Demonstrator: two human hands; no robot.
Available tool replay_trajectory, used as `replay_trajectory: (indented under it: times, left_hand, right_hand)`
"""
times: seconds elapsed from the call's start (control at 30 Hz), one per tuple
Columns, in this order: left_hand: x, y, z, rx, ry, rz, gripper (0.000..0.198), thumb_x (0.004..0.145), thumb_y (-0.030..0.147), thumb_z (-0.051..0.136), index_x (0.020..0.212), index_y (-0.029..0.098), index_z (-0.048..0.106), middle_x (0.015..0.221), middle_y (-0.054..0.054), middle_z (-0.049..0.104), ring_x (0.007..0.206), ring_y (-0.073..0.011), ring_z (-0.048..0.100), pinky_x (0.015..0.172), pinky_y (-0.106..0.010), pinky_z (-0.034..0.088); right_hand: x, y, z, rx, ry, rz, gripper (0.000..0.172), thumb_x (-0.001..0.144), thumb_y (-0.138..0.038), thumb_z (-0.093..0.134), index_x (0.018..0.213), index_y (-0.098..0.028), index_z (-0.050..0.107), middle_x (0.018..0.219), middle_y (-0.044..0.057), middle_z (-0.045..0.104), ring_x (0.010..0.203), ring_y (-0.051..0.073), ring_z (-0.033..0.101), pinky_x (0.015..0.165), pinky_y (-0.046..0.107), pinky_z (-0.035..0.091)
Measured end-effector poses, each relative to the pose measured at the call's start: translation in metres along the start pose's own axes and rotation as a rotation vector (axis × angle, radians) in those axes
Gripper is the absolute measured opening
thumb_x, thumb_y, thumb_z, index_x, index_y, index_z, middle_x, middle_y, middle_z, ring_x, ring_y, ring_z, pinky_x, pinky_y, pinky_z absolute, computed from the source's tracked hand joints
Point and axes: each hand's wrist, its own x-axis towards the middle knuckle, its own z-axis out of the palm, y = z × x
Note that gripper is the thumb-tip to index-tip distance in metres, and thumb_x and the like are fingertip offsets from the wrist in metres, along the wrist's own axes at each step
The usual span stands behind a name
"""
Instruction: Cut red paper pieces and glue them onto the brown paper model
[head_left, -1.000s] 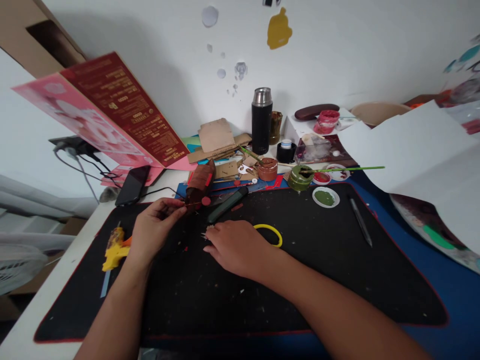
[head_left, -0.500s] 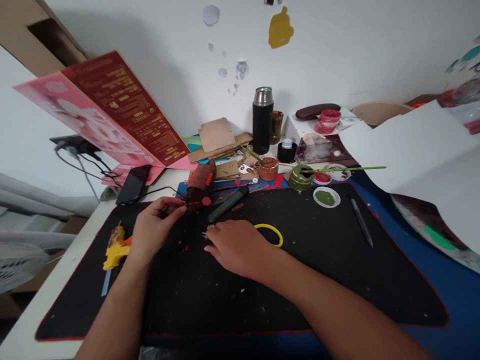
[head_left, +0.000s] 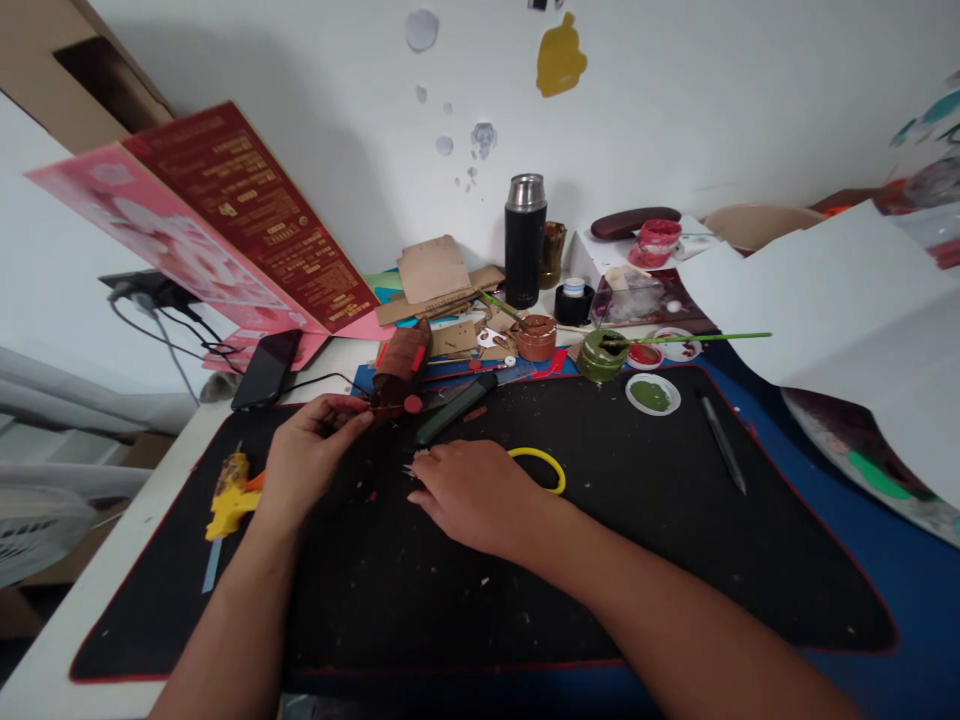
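My left hand (head_left: 319,440) is closed in a pinch, with a thin brown strip (head_left: 386,408) at its fingertips. By the strip's far end is a small round red piece (head_left: 412,404). Just beyond stands a brown-painted tube (head_left: 403,358) with red patches. My right hand (head_left: 480,495) is curled low over the black mat, closed round scissors. Their yellow handle loop (head_left: 559,470) shows behind the hand and pointed metal tips (head_left: 409,469) poke out by the thumb; the middle is hidden. A dark green utility knife (head_left: 456,410) lies beyond my right hand.
A yellow glue gun (head_left: 231,497) lies left of my left forearm, near a phone (head_left: 268,368). Behind the mat (head_left: 637,590) stand open paint jars (head_left: 602,356) with brushes, a black flask (head_left: 525,245) and cardboard scraps (head_left: 433,268). A dark pen (head_left: 722,442) lies at right.
Both hands stay in nearly the same place. The thin strip at my left fingertips has shifted or turned slightly and looks broader now.
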Motion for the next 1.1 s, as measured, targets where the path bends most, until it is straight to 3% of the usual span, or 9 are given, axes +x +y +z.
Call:
replay_trajectory:
  times: [0.57, 1.1]
  left_hand:
    - [-0.0016, 0.0026, 0.0015, -0.035, 0.063, 0.017, 0.034, 0.073, 0.048, 0.085, 0.094, 0.023, 0.077, 0.082, -0.001, 0.074, 0.074, -0.0187, 0.064, 0.07, -0.029, 0.049]
    - [-0.0008, 0.0029, 0.004, -0.042, 0.052, 0.01, 0.036, 0.072, 0.049, 0.084, 0.095, 0.022, 0.076, 0.082, -0.001, 0.073, 0.073, -0.0183, 0.061, 0.07, -0.03, 0.047]
  right_hand:
    - [-0.0006, 0.0006, 0.0014, 0.002, 0.011, 0.0, 0.022, 0.105, -0.034, 0.067, 0.108, -0.013, 0.074, 0.101, 0.011, 0.079, 0.088, 0.024, 0.073, 0.064, 0.034, 0.042]
    - [-0.0006, -0.0006, -0.001, 0.007, -0.003, 0.006, 0.023, 0.106, -0.033, 0.066, 0.109, -0.012, 0.074, 0.102, 0.012, 0.079, 0.087, 0.024, 0.073, 0.065, 0.034, 0.042]
